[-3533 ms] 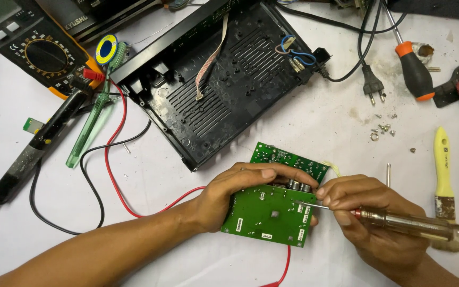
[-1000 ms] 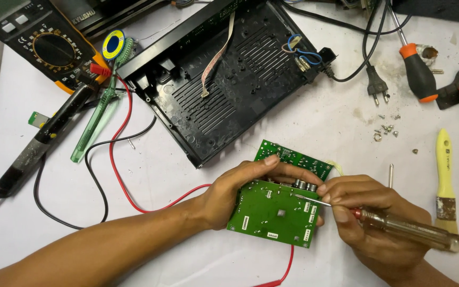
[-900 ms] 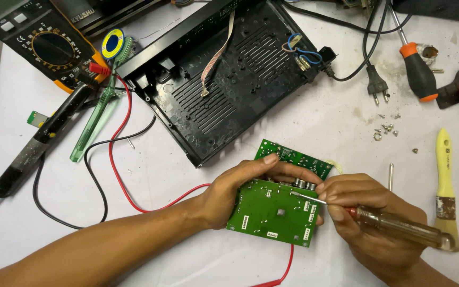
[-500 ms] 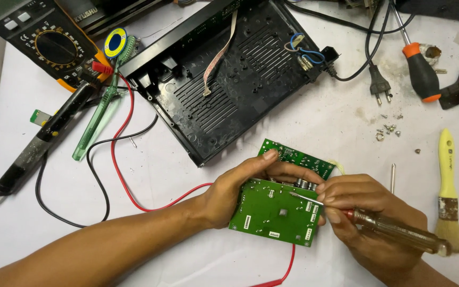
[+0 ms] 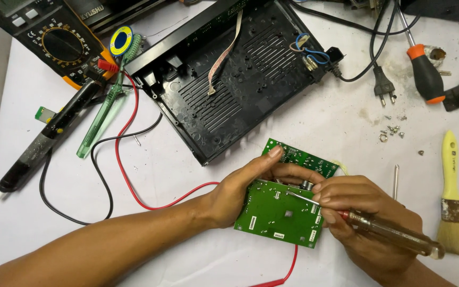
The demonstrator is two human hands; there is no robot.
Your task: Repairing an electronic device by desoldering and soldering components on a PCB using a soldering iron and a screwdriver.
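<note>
My left hand (image 5: 245,183) grips the upper edge of a green circuit board (image 5: 277,215) that lies on the white table, with a second green board (image 5: 299,157) under my fingers just behind it. My right hand (image 5: 365,215) holds a screwdriver with a clear amber handle (image 5: 394,236). Its metal tip (image 5: 293,194) rests on the near board's upper right area, beside a small black part (image 5: 307,185).
An open black plastic casing (image 5: 235,69) lies behind the boards. A multimeter (image 5: 54,40) with red and black leads, a black soldering tool (image 5: 49,135) and a green tool (image 5: 104,109) sit at left. At right are a yellow brush (image 5: 449,191), an orange-black screwdriver (image 5: 423,69), loose screws (image 5: 391,130) and a plug (image 5: 382,85).
The view has drifted slightly. My right hand and the screwdriver shifted a little along the board's upper edge; my left hand keeps its hold on the board.
</note>
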